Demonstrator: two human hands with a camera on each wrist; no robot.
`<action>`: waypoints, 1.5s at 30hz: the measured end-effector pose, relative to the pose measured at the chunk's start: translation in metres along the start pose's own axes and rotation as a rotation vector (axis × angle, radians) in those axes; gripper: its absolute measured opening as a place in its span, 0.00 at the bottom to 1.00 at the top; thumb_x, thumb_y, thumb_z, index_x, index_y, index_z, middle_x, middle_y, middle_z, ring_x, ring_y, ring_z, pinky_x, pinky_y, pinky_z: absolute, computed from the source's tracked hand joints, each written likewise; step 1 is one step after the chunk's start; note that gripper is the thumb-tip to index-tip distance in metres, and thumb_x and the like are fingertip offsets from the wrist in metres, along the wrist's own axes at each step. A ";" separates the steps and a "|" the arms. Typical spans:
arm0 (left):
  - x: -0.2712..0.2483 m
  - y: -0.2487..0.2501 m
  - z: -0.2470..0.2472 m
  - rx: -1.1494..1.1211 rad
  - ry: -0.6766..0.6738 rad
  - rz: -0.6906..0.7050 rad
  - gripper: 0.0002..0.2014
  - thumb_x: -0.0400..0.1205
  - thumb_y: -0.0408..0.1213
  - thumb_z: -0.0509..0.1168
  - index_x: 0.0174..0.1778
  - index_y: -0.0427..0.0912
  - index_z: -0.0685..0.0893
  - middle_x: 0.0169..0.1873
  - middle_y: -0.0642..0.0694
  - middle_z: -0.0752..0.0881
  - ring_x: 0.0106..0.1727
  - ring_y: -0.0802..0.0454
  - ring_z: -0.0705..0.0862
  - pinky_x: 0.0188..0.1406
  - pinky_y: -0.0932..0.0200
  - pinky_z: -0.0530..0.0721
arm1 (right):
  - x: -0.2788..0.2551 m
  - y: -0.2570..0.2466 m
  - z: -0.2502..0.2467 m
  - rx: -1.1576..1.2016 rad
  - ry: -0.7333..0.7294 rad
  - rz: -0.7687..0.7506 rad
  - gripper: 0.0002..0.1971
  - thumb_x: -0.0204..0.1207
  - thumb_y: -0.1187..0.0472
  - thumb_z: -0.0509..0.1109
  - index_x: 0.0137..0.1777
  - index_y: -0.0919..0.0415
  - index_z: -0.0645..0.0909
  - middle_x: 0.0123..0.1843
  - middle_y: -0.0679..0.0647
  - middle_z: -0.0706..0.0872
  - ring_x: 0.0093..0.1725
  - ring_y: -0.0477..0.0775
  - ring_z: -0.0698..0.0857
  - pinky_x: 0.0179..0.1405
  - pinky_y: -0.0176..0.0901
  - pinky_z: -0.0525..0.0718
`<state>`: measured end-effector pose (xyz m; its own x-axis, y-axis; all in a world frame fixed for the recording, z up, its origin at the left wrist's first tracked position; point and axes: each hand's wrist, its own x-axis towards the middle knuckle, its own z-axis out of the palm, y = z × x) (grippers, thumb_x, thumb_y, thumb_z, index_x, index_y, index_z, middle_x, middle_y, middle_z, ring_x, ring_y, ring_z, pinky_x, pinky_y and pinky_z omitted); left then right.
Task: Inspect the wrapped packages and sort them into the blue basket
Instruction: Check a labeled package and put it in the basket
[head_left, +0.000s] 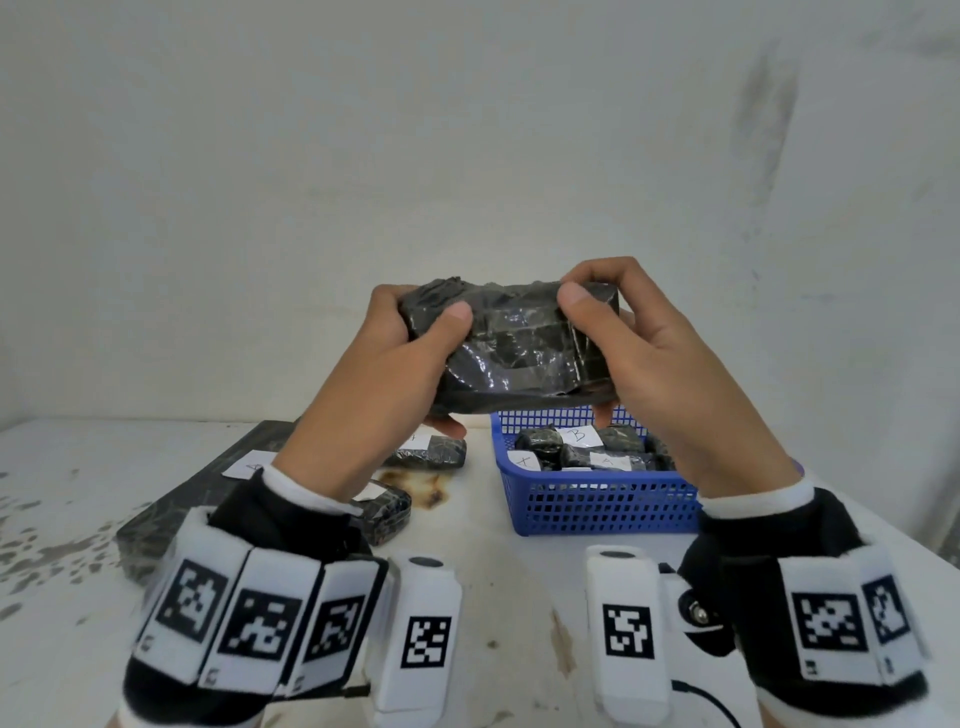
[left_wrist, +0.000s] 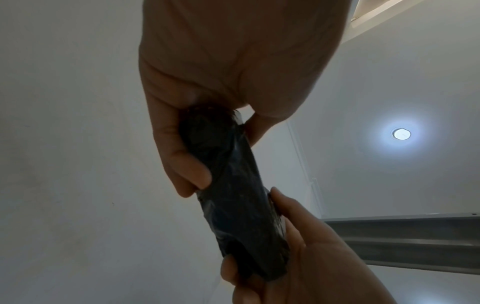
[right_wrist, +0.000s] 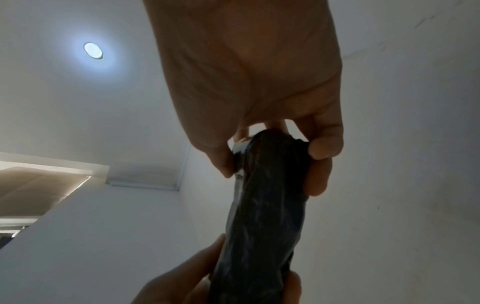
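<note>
A black plastic-wrapped package (head_left: 514, 348) is held up in the air in front of the wall, above the table. My left hand (head_left: 395, 358) grips its left end and my right hand (head_left: 639, 348) grips its right end, thumbs on the near face. The wrist views show the same package (left_wrist: 233, 195) (right_wrist: 265, 216) from below, with fingers curled round both ends. The blue basket (head_left: 597, 509) stands on the table below and to the right, holding several wrapped packages with white paper labels.
On the white table (head_left: 493, 597) left of the basket lie a small wrapped package (head_left: 431, 452), another (head_left: 384, 509) nearer me, and a large flat dark package (head_left: 192, 499) with a white label. A rust stain marks the tabletop between them.
</note>
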<state>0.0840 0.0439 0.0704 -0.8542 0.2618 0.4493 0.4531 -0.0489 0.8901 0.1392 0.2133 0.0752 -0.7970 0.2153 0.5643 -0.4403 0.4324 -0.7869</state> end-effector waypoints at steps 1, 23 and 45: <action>-0.001 0.000 0.001 -0.003 0.001 0.002 0.07 0.84 0.48 0.62 0.53 0.52 0.73 0.42 0.54 0.87 0.33 0.59 0.90 0.29 0.51 0.90 | 0.000 0.001 0.001 0.004 0.014 0.001 0.05 0.84 0.45 0.66 0.56 0.40 0.79 0.38 0.51 0.84 0.29 0.44 0.80 0.23 0.37 0.79; 0.003 -0.004 -0.004 0.159 0.047 0.050 0.11 0.86 0.51 0.57 0.59 0.50 0.73 0.46 0.53 0.85 0.36 0.57 0.87 0.29 0.59 0.87 | -0.001 0.000 0.003 -0.069 0.032 -0.012 0.16 0.79 0.36 0.65 0.63 0.37 0.82 0.51 0.44 0.91 0.42 0.45 0.90 0.34 0.34 0.83; -0.003 0.000 0.003 0.215 -0.011 0.060 0.16 0.81 0.54 0.63 0.58 0.49 0.73 0.46 0.56 0.85 0.47 0.55 0.88 0.39 0.50 0.91 | 0.002 0.007 0.005 -0.081 0.120 -0.055 0.13 0.76 0.40 0.73 0.48 0.49 0.83 0.38 0.40 0.90 0.34 0.38 0.87 0.34 0.35 0.83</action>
<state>0.0868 0.0466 0.0687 -0.8217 0.2754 0.4990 0.5481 0.1416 0.8244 0.1322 0.2124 0.0696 -0.7153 0.2904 0.6357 -0.4434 0.5145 -0.7340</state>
